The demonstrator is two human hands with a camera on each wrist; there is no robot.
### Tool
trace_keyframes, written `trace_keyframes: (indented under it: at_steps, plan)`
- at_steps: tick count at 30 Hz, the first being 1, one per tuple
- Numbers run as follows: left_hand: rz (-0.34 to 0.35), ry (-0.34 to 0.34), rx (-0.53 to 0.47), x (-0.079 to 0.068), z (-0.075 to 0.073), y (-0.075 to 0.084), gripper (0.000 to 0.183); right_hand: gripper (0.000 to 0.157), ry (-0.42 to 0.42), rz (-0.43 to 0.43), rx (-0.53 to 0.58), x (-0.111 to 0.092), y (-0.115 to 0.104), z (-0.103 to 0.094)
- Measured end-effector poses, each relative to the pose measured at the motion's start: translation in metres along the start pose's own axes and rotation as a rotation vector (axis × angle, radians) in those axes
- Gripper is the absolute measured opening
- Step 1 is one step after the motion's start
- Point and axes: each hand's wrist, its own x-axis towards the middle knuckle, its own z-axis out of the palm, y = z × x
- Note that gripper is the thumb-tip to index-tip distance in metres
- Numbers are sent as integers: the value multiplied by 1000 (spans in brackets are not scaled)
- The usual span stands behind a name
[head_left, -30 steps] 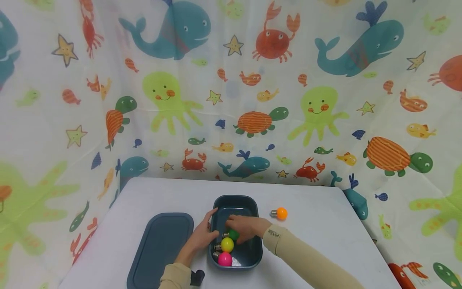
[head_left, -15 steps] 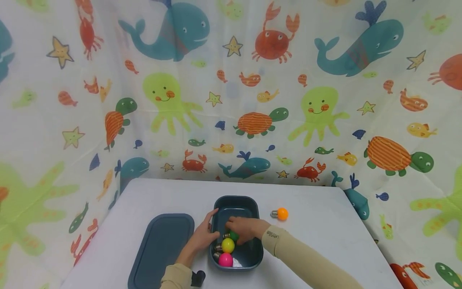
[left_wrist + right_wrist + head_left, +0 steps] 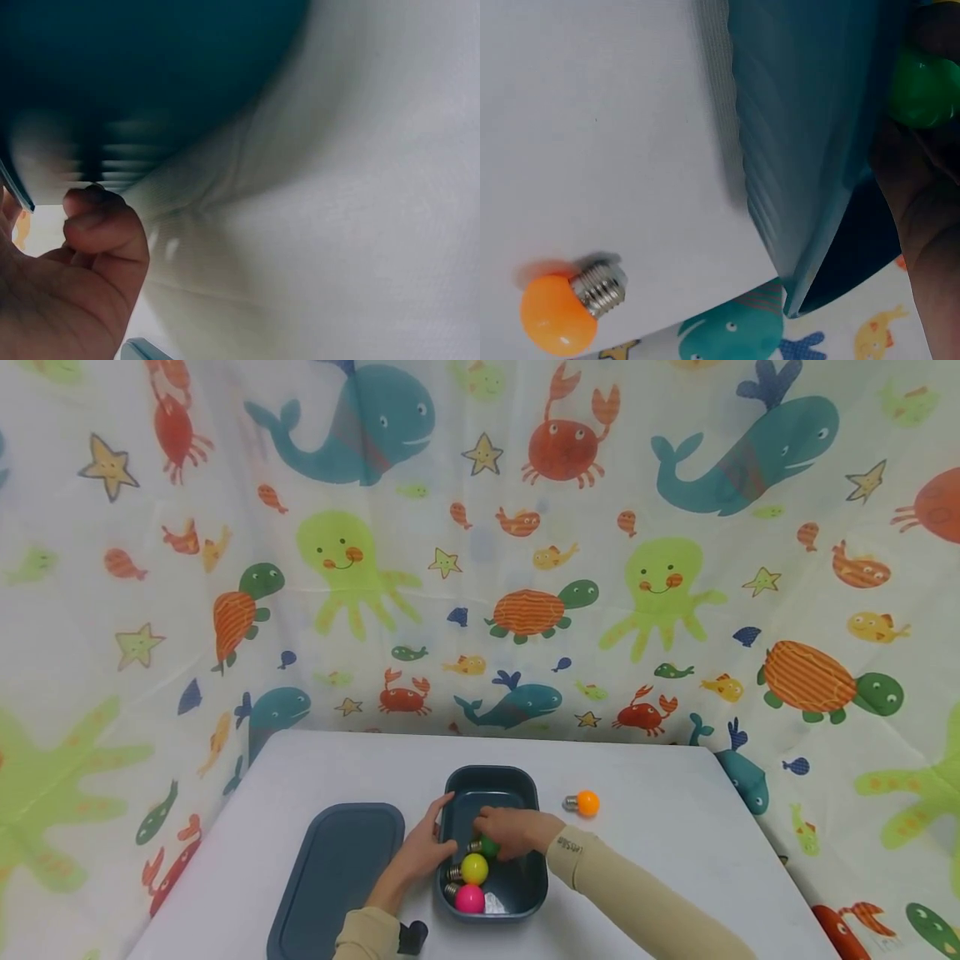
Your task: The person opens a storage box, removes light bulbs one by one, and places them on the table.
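Observation:
A dark blue-grey plastic box (image 3: 513,881) stands on the table. My left hand (image 3: 420,853) holds its left wall, thumb and fingers spread along the rim; the left wrist view shows a bent finger against the outer wall. My right hand (image 3: 513,832) reaches into the box and grips a green light bulb (image 3: 489,846), partly hidden by the fingers in the head view. Nearer me in the box lie a yellow light bulb (image 3: 474,868) and a pink light bulb (image 3: 470,899), screw bases to the left. An orange light bulb (image 3: 588,803) lies on the table, right of the box.
A flat, dark blue-grey lid (image 3: 333,868) lies left of the box. Near my left sleeve is a small black object (image 3: 412,937). A sea-animal curtain (image 3: 480,560) hangs behind the white table (image 3: 660,860).
My right hand and the green bulb have shifted very slightly right and away from the yellow bulb. The left hand stays on the box.

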Motion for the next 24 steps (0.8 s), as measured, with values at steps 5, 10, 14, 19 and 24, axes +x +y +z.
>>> trace_keyframes:
  at_steps: [5,10,14,19,24]
  plan:
    - [5,-6,-5,-1,2,-1,79,46,28,-10,5,-8,4,-6]
    - [16,-12,-3,-2,2,-1,80,46,57,13,77,-20,12,-15]
    - [11,-19,-9,-3,0,1,82,46,89,31,106,-31,20,-22]
    - [3,-22,-21,-6,0,2,84,48,136,42,168,-46,30,-32]
    - [12,-8,-51,-6,2,-1,80,45,185,80,268,-59,39,-40]
